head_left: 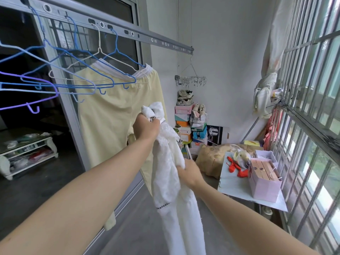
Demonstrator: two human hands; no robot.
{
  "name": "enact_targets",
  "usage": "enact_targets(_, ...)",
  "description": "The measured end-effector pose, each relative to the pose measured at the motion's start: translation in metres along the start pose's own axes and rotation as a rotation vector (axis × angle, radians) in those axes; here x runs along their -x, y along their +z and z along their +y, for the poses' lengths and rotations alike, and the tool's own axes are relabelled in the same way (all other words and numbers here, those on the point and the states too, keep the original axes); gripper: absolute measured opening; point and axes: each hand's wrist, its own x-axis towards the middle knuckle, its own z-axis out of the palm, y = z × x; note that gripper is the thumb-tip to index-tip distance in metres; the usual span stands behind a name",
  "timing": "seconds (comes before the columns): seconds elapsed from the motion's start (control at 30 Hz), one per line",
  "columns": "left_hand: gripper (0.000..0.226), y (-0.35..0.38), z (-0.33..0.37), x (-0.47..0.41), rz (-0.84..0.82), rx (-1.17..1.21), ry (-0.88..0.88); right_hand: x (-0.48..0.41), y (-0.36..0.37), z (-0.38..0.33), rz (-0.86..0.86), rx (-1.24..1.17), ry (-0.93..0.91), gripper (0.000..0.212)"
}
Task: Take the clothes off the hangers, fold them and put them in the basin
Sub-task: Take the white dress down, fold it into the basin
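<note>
Hidden: the white lacy cotton garment (165,162) runs off the bottom edge, so its lower end is cut away; what kind of garment it is cannot be told. The fingertips of both hands are buried in its folds.
Axis: it hangs lengthwise with its bunched top end upward, long axis near vertical.
Left hand (146,127): clenched round the bunched top end.
Right hand (189,172): grasping a fold at mid-length, lower than the left hand and to its right.
Place: held in the air, off any hanger, just in front of the pale yellow trousers (114,116), which hang on a blue wire hanger (116,45) from the grey metal rail (119,30).
</note>
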Motion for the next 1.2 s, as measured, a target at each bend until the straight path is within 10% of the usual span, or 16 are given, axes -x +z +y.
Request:
enact_targets(0.3, 0.025, 0.009, -0.002, 0.0, -0.03, -0.007, -0.009, 0.007, 0.008, 0.023, -0.329, -0.437, 0.125, 0.091)
enact_targets(0.83, 0.015, 0.012, 0.004, 0.008, -0.057, 0.077, 0.036, 0.003, 0.0, 0.007, 0.296, 0.048, 0.114, 0.018)
enact_targets(1.2, 0.019, 0.023, 0.013, 0.0, 0.047, 0.276, -0.011, 0.024, 0.022, -0.011, -0.083, -0.356, -0.083, 0.048)
